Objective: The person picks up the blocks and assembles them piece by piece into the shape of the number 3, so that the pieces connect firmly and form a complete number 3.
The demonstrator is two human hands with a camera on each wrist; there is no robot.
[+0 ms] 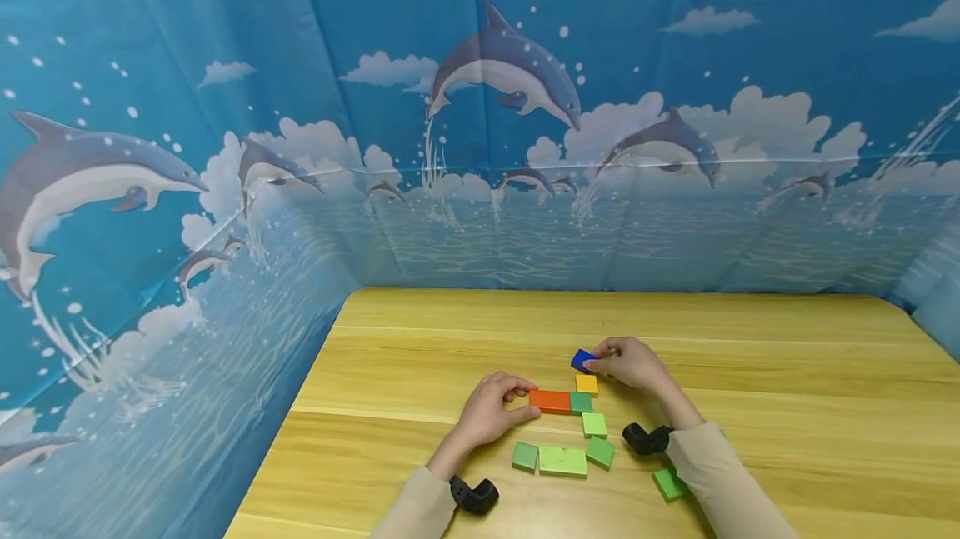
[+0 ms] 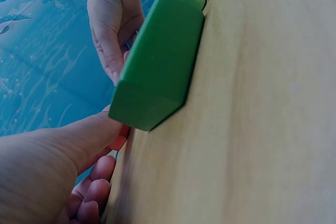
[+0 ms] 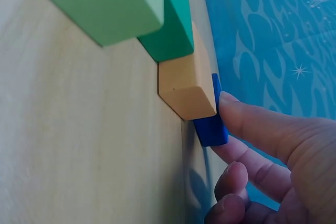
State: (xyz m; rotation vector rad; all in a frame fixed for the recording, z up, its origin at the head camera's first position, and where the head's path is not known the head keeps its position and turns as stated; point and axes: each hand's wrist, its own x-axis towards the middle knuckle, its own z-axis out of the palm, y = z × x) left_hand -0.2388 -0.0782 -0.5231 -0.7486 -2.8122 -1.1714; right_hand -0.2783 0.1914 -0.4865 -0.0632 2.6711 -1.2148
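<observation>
Dolphin-printed blue sheeting [image 1: 450, 247] backs a wood-grain table [image 1: 420, 339]; the left hand [image 1: 491, 411] holds a red rectangular block [image 1: 550, 401] by its left end. Left wrist: a green block [image 2: 157, 61] partly hides it. Right wrist: the right hand [image 3: 304, 166] pinches a blue block [image 3: 211, 131] beyond an orange-yellow block [image 3: 184, 85].

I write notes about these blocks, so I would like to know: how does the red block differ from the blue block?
The red block is long, while the blue block is clearly shorter. The left hand holds the red block's left end; the right hand pinches the blue block. In the head view, the red block lies nearly straight across, whereas the blue block is turned at an angle. Both are plainly coloured.
</observation>
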